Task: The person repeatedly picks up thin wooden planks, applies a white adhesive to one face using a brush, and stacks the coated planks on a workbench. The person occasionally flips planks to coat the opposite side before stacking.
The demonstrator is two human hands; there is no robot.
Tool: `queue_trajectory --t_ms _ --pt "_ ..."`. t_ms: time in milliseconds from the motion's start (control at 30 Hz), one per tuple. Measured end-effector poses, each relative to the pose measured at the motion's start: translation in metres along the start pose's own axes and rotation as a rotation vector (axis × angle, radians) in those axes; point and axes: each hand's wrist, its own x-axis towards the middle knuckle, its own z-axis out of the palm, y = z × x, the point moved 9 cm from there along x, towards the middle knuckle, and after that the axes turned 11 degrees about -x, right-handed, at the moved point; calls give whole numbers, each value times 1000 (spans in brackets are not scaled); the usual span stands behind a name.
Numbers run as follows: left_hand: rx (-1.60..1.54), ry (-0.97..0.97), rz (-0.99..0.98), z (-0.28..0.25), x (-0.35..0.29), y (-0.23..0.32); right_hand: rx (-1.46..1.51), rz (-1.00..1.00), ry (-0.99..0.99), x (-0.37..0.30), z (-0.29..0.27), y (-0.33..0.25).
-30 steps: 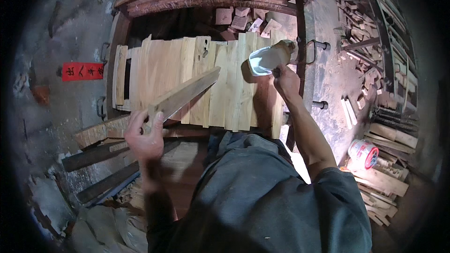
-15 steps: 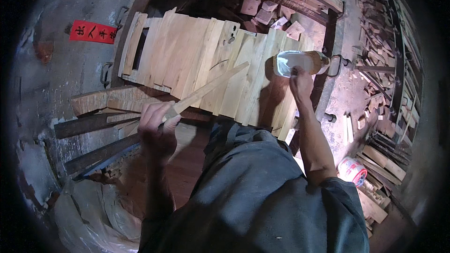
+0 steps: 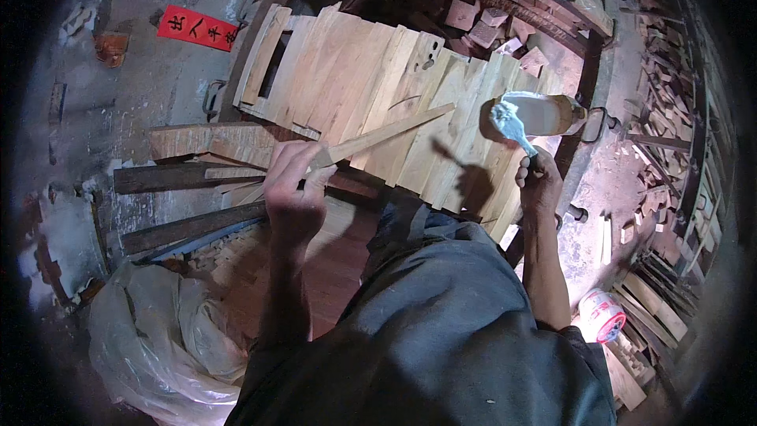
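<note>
Head view: stick (image 3: 386,134) clamped at near end by fingers of L hand (image 3: 296,181), held over boards (image 3: 331,79); white-coated brush (image 3: 509,122) clamped in fingers of R hand (image 3: 542,177), w/ head by tub (image 3: 571,114); offcuts (image 3: 486,34) seen beyond.

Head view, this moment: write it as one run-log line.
left hand: gripping wooden strip | right hand: holding brush, head coated white, overlapping container in view | boards: side by side beneath strip
</note>
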Motion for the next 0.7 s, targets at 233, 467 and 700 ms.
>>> queue_trajectory --t_ms 233,467,700 --pt "8 1 68 5 1 10 -141 -150 -377 -62 140 -56" --pt "17 -12 68 7 3 15 -388 -306 -447 -84 194 -78" --pt "45 -1 81 5 5 15 -505 -265 -300 -30 162 -47"
